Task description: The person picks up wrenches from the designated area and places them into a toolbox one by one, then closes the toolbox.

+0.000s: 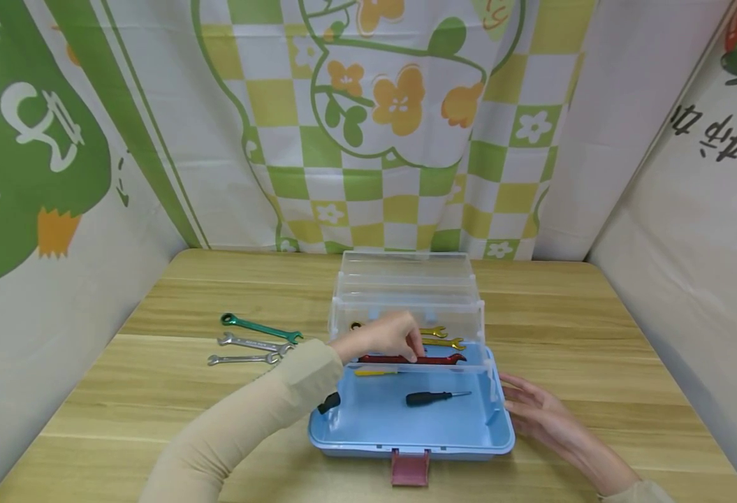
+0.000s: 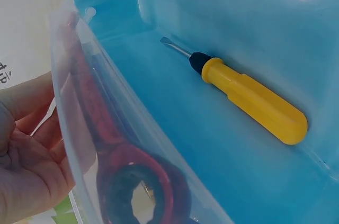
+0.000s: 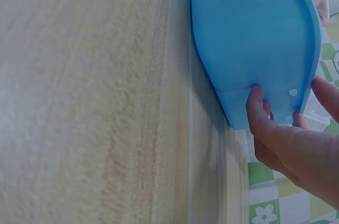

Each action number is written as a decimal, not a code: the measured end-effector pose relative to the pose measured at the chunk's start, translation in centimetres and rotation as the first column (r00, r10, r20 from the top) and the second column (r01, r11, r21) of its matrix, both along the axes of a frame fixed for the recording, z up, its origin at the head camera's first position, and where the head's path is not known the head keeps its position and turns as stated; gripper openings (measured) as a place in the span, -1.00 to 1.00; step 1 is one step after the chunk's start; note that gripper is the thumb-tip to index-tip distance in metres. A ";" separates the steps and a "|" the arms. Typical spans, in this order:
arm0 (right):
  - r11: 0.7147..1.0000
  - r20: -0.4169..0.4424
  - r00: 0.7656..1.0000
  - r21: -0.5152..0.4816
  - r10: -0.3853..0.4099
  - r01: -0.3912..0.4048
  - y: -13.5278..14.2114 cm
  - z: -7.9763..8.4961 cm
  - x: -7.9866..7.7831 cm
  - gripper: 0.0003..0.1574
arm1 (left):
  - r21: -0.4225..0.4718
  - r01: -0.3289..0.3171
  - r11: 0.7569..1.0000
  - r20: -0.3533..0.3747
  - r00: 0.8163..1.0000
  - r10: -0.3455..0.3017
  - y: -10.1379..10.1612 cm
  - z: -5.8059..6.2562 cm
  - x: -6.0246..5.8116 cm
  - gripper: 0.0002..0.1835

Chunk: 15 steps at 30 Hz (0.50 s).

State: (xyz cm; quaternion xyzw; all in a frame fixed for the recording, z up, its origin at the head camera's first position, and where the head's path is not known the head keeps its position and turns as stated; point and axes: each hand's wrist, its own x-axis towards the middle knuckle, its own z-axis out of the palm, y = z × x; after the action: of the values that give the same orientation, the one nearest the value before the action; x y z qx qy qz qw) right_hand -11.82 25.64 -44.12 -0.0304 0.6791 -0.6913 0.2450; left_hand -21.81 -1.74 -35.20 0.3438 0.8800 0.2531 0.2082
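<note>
A blue toolbox (image 1: 450,429) stands with its clear stepped trays (image 1: 406,279) raised at the back. My left hand (image 1: 395,337) reaches over the front tray, fingertips pinching a red ratcheting wrench (image 1: 446,360) at its middle. Through the clear tray wall in the left wrist view, the wrench's ring end (image 2: 114,168) shows close up. Outside the toolbox's right wall, my right hand (image 1: 534,409) rests its extended fingers against the blue side, thumb near the rim (image 3: 317,49). A black-handled screwdriver (image 1: 427,398) and a yellow-handled screwdriver (image 2: 259,102) lie on the toolbox floor.
Gold wrenches (image 1: 450,343) sit in the trays behind the red one. Left of the toolbox lie a green wrench (image 1: 261,326) and two silver wrenches (image 1: 251,342). A black handle (image 1: 329,403) shows by the left rim. The pink latch (image 1: 409,469) hangs down in front.
</note>
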 end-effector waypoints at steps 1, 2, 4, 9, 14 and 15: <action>1.000 -0.005 1.000 -0.004 0.005 -0.005 0.0 0.0 0.0 -0.20 | -0.003 -0.004 1.000 0.005 1.000 0.004 0.0 0.0 0.0 -0.95; 1.000 -0.005 1.000 -0.004 0.004 -0.004 0.0 0.0 0.0 -0.21 | -0.005 -0.007 1.000 0.009 1.000 0.007 0.0 -0.1 0.0 -0.95; 1.000 -0.009 1.000 -0.011 0.009 -0.009 0.1 -0.1 0.0 -0.21 | -0.008 -0.009 1.000 0.007 1.000 0.009 0.0 -0.1 -0.1 -0.95; 1.000 -0.009 1.000 -0.015 0.016 -0.016 0.1 -0.1 0.0 -0.22 | -0.021 -0.015 1.000 -0.015 1.000 0.015 0.0 -0.2 -0.1 -0.95; 1.000 -0.004 1.000 -0.013 0.006 -0.006 0.1 -0.1 0.0 -0.21 | -0.039 -0.028 0.999 -0.038 0.999 0.026 0.0 -0.3 0.0 -0.95; 1.000 -0.001 1.000 -0.011 0.001 -0.001 0.1 -0.1 0.0 -0.21 | -0.043 -0.028 0.999 -0.042 0.999 0.027 0.1 -0.3 0.0 -0.95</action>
State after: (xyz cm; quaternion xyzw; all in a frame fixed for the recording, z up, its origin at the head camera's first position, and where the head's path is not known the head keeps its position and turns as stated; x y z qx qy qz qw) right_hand -11.82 25.70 -44.18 -0.0326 0.6752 -0.6950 0.2450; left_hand -21.85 -1.69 -35.48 0.3322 0.8941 0.2294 0.1938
